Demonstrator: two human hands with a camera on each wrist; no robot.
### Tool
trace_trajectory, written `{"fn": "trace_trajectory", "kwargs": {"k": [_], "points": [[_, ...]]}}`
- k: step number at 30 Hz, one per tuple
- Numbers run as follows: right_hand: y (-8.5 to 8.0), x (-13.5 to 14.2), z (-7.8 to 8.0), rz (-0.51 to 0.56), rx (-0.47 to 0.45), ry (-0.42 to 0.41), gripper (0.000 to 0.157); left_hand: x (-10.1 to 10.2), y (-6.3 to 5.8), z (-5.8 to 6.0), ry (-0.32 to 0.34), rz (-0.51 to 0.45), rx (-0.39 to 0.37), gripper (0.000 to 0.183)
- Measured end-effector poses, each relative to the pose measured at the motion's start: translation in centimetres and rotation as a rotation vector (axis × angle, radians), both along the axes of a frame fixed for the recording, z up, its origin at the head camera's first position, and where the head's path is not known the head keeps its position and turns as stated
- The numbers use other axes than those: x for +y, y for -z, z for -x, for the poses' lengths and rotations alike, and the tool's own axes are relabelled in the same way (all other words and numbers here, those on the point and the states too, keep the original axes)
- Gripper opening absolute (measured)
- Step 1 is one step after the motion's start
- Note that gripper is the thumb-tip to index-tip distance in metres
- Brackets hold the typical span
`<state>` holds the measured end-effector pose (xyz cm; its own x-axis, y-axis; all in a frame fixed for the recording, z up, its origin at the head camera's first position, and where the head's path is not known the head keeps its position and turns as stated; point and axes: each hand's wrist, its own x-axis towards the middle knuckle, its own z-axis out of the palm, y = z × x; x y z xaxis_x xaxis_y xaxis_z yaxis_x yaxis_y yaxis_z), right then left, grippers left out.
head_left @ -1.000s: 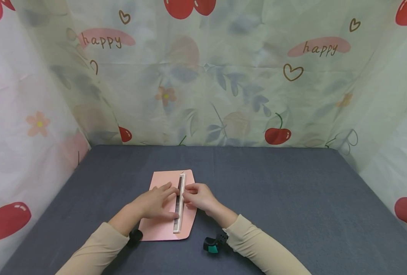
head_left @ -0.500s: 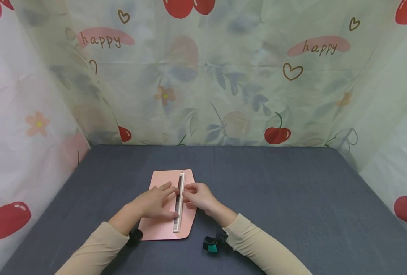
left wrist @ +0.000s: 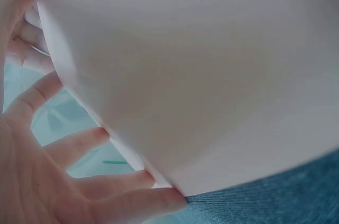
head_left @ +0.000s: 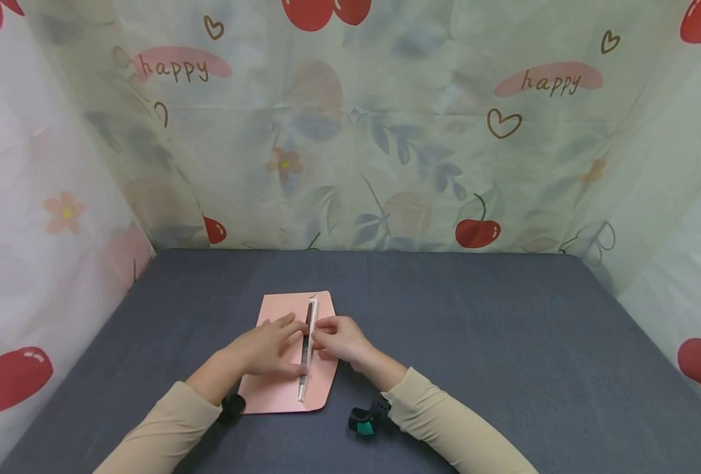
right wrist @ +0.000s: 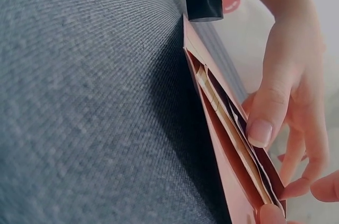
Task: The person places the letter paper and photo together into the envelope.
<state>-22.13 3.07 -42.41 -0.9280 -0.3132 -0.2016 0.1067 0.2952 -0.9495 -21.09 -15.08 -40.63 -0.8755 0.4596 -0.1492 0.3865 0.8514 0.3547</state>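
A pink envelope (head_left: 279, 306) lies left of the table's middle, its opened flap (head_left: 326, 375) spread to the right. A narrow pale strip, the edge of a cream card (right wrist: 225, 115), shows along its mouth. My left hand (head_left: 267, 349) lies over the envelope's body with fingers spread, thumb and fingertips pressing at the mouth's edge. In the left wrist view those fingertips line the pale paper's edge. My right hand (head_left: 347, 342) is over the flap, its fingers bent, thumb and fingertips pinching the card's outer edge. Most of the card is hidden inside the envelope.
A dark grey cloth (head_left: 474, 342) covers the table. Patterned curtains (head_left: 356, 131) stand behind and at both sides. A black wrist device (head_left: 364, 421) with a green patch is at my right cuff, and another black one (head_left: 232, 408) is at the left cuff.
The pale strip at the mouth has become narrower as the card slid left into the envelope. My right fingertips moved slightly left with it; my left hand stays almost still.
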Motion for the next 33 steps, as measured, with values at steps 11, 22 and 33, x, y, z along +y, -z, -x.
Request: {"fn": "trace_trajectory", "kwargs": {"k": [11, 22, 33], "points": [[-0.04, -0.12, 0.22, 0.03, -0.005, 0.024, 0.041, -0.04, 0.1, 0.06, -0.001, 0.003, -0.009, 0.064], [0.01, -0.39, 0.38, 0.025, 0.001, 0.014, 0.047, -0.02, -0.16, -0.05, -0.011, 0.014, -0.033, 0.067], [0.2, -0.79, 0.75, 0.015, 0.009, 0.007, 0.046, -0.17, -0.23, -0.09, 0.003, 0.017, -0.026, 0.071]]}}
